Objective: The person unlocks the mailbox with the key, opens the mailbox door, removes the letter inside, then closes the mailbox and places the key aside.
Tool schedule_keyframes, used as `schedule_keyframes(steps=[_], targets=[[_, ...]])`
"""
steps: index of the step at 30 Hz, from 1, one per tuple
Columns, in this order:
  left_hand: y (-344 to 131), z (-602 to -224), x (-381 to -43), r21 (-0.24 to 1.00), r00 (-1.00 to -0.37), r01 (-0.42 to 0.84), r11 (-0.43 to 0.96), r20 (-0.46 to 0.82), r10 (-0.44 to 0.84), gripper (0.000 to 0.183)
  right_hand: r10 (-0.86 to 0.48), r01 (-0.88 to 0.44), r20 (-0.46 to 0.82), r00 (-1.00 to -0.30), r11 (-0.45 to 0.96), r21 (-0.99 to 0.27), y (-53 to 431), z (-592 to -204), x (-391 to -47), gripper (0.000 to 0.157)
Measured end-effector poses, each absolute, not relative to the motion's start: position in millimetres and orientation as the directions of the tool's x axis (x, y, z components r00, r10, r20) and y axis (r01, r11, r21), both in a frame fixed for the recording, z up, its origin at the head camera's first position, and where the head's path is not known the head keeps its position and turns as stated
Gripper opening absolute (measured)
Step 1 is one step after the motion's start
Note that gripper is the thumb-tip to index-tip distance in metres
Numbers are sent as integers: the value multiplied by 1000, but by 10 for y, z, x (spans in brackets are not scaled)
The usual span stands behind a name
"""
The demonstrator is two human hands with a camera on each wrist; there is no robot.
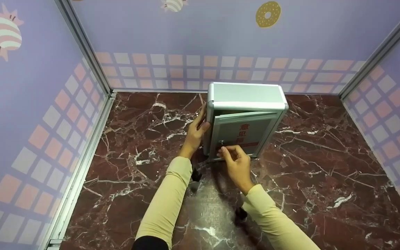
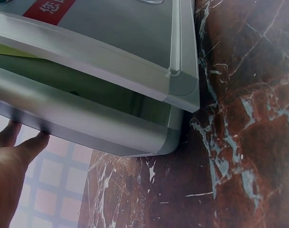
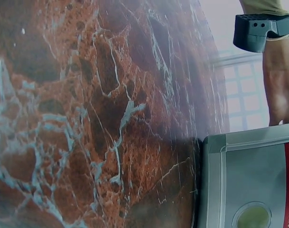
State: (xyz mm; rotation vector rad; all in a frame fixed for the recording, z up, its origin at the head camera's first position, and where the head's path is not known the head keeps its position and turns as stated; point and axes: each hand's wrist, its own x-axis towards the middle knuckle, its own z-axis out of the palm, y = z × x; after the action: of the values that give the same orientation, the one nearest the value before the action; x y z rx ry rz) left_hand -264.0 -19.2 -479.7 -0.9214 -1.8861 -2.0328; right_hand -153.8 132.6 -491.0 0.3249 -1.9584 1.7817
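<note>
In the head view, a silver box (image 1: 247, 93) is being seen upright on a dark red worktop (image 1: 325, 166) with white streaks. Its left side is being touched by the left hand (image 1: 194, 133); the fingers are being laid nearly straight along the side, and the thumb is being rested near the front edge. The door (image 1: 229, 130) is being seen a little bit open, with a gap at its left edge. Red letters (image 1: 243, 131) and a red strip (image 1: 250, 144) are being shown on it. The right hand (image 1: 237, 162) is being held low at the door's left part, just below a small shiny lock (image 1: 221, 141). Its fingers are being bent, with the tips close to the thumb; whether anything is being pinched cannot be told. Purple walls (image 1: 214, 31) are being seen around the worktop, with a donut picture (image 1: 268, 14) and a candy picture (image 1: 3, 32).

In the left wrist view, the box's outer side is being touched by the left hand's fingertips. Something yellow-green (image 2: 14, 50) is being seen in the gap.

In the right wrist view, a round spot (image 3: 252, 216) is being shown on the door. A black wrist piece (image 3: 258, 32) is being worn above the left hand.
</note>
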Motion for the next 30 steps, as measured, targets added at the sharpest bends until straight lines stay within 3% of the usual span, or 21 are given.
schedule_keyframes(steps=[13, 30], targets=[[-182, -4813, -2650, 828, -791, 545, -133, 561, 245, 84, 127, -499, 511, -850, 116, -859, 1369, -4956, -1509, 6], [-171, -4805, -2652, 780, -742, 608, -146, 624, 245, 76, 81, -490, 504, -860, 142, -860, 1416, -4881, -1455, 6]])
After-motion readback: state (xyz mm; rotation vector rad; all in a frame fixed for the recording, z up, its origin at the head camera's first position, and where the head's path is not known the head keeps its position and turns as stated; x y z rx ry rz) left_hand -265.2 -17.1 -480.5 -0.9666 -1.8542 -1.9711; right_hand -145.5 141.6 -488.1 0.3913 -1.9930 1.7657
